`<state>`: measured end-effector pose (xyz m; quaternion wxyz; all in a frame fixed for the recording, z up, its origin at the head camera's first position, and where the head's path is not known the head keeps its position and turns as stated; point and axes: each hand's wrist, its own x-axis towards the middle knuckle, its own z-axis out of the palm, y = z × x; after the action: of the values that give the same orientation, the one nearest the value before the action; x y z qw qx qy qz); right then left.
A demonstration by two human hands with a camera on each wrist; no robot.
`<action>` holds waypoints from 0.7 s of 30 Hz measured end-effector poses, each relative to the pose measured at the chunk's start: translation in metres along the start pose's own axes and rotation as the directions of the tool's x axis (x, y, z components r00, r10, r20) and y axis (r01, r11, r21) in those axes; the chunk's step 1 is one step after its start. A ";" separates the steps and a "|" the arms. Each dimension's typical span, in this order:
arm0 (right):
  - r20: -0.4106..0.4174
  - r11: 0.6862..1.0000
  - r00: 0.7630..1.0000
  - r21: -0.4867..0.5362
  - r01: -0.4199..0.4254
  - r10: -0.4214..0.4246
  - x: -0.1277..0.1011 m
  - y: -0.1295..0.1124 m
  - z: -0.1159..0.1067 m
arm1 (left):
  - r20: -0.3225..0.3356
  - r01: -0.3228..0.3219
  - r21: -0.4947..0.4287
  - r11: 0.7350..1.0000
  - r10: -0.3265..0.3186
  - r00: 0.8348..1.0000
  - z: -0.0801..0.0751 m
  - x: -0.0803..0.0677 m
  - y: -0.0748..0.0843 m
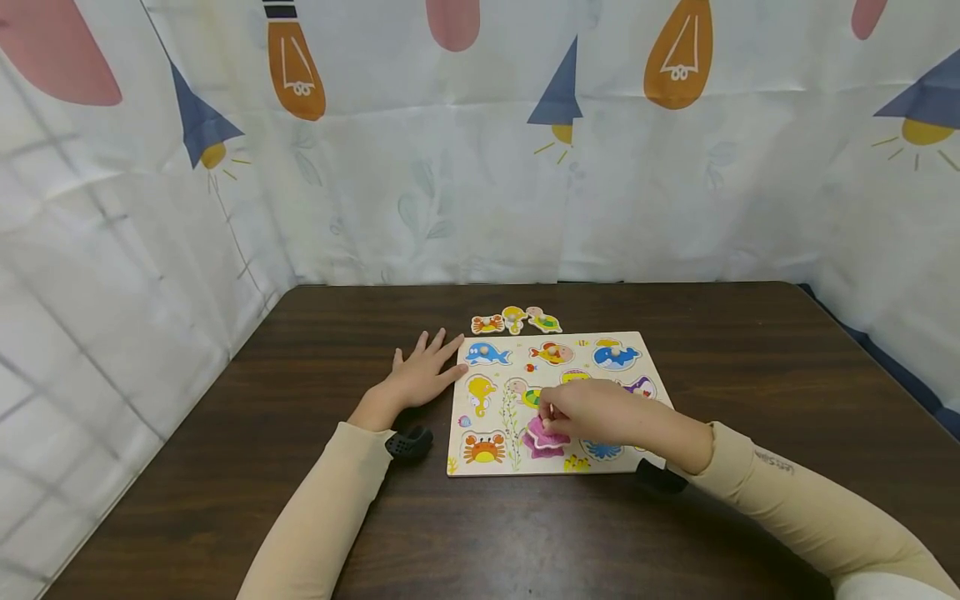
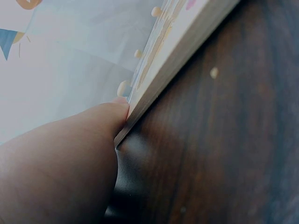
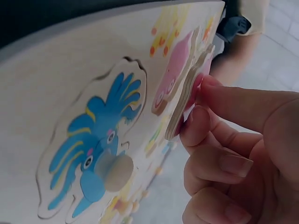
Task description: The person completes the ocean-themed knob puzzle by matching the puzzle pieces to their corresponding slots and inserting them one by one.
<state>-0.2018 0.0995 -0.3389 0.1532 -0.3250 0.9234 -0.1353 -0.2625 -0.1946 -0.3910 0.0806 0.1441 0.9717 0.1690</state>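
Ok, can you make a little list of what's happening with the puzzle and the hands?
Board: wooden animal puzzle board flat on the dark table
Right hand: fingers pinch the pink piece, tilted over its slot
Left hand: flat on the table, touching the board's left edge
Loose pieces: three pieces beyond the board
Seated nearby: blue octopus piece

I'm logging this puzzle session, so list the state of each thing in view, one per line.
Left hand: open, flat on the table, fingertips against the board's edge.
Right hand: pinching the pink piece.
Pink piece: tilted, partly lifted off the board.
Board: flat on the table.
Blue piece: seated in its slot.
Crab piece: seated.
Three loose pieces: on the table behind the board.
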 end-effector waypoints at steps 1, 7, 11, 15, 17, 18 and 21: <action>0.006 1.000 1.000 0.005 -0.001 0.001 0.001 -0.001 0.001 | 0.001 0.002 -0.001 1.000 -0.002 1.000 0.000 0.000 0.000; 0.028 1.000 1.000 0.010 -0.011 0.010 0.002 -0.003 0.005 | 0.001 0.000 -0.003 1.000 0.000 1.000 0.001 0.000 0.000; 0.030 1.000 0.999 0.003 -0.016 0.016 0.003 -0.004 0.008 | 0.003 -0.001 -0.006 1.000 0.001 1.000 0.000 0.000 0.000; 0.031 1.000 0.999 -0.009 -0.021 0.021 0.003 -0.005 0.010 | 0.000 0.000 -0.010 1.000 0.000 1.000 0.000 -0.001 0.000; 0.032 1.000 0.999 -0.013 -0.021 0.022 0.004 -0.005 0.010 | 0.000 0.001 -0.008 1.000 -0.001 1.000 0.000 -0.001 0.000; 0.033 1.000 0.999 -0.015 -0.021 0.022 0.004 -0.006 0.010 | 0.000 0.001 -0.007 1.000 -0.001 1.000 0.000 -0.001 0.000; 0.033 1.000 0.999 -0.016 -0.019 0.020 0.005 -0.006 0.010 | 0.000 0.001 -0.003 1.000 -0.001 1.000 0.000 -0.001 0.000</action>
<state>-0.1984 0.0902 -0.3467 0.1673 -0.3195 0.9248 -0.1209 -0.2618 -0.1950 -0.3913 0.0808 0.1436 0.9715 0.1704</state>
